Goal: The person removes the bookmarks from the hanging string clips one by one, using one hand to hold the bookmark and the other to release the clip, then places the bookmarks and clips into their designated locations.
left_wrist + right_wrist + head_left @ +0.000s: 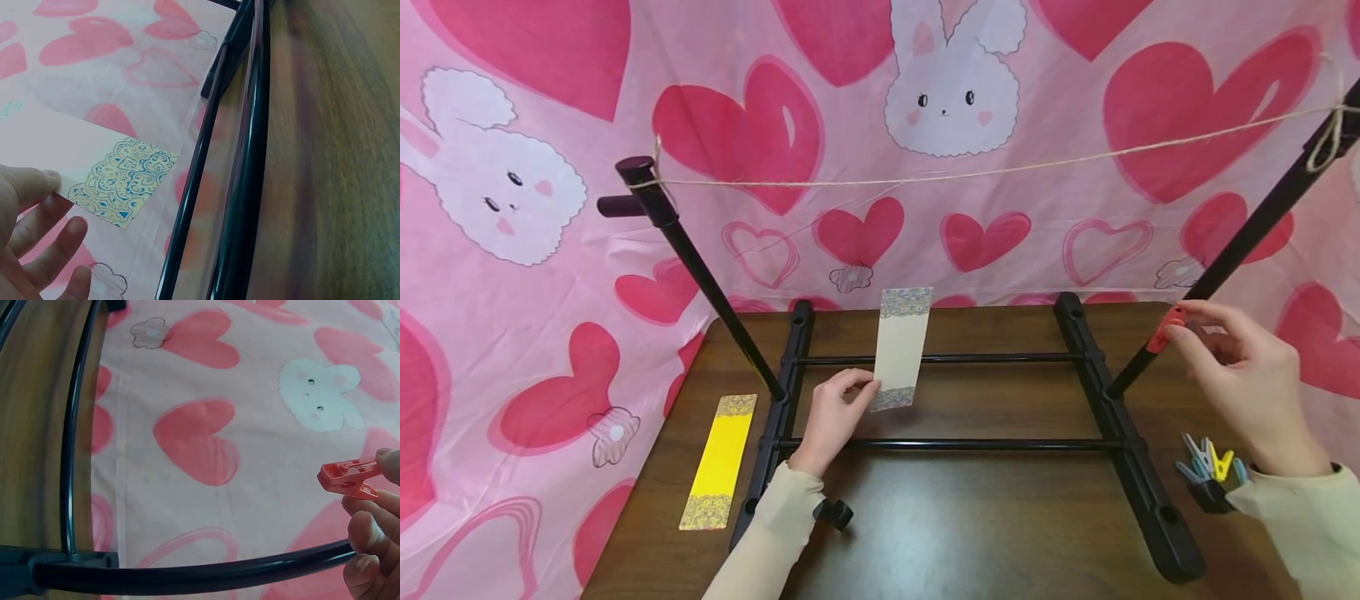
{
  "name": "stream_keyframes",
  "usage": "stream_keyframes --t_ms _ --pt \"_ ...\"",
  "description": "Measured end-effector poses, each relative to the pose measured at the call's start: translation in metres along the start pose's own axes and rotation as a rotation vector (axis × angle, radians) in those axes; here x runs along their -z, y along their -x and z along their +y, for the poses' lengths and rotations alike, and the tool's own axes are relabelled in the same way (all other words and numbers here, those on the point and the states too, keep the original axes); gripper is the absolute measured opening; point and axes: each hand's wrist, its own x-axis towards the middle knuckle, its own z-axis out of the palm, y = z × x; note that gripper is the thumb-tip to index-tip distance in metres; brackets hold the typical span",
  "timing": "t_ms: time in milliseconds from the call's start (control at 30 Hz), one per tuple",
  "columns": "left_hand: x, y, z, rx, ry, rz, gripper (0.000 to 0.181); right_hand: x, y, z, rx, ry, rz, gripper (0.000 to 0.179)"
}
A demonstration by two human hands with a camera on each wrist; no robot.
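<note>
My left hand pinches a cream bookmark by its lower left edge, holding it up over the black frame's crossbars. Grey-blue lace patterns band both its ends; one patterned end shows close up in the left wrist view. Between thumb and fingers of my right hand is a red clothespin, held in front of the right post. Above both hands, a twine line runs between the two posts with nothing hanging on it. On the table at left lies a yellow bookmark with patterned ends.
A black stand with two crossbars and upright posts spans the brown table. Near its right foot sits a small black container of blue, grey and yellow clothespins. Pink cloth with hearts and rabbits hangs behind.
</note>
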Motion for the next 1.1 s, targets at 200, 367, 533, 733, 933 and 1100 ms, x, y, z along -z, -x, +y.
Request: stream_keyframes --t_ms 200,367,533,733,933,1100 --pt "0.005 0.004 -0.003 0.025 -0.018 -0.003 0.011 0.000 0.008 0.010 -0.040 0.042 -0.003 0.036" --pt "0.011 0.008 -0.008 0.052 -0.029 0.005 0.010 0.000 0.012 0.017 -0.044 0.053 0.008 0.036" --pt "0.015 0.012 -0.010 0.051 -0.025 0.013 0.010 0.000 0.015 0.023 -0.083 0.072 0.010 0.037" --pt "0.019 0.015 -0.012 0.072 -0.005 0.012 0.010 0.001 0.022 0.030 -0.124 0.077 -0.004 0.038" --pt "0.025 0.020 -0.012 0.119 -0.008 0.011 0.012 0.002 0.028 0.035 -0.153 0.081 -0.014 0.037" --pt "0.032 0.025 -0.016 0.146 -0.022 0.011 0.014 0.005 0.033 0.039 -0.182 0.124 -0.025 0.036"
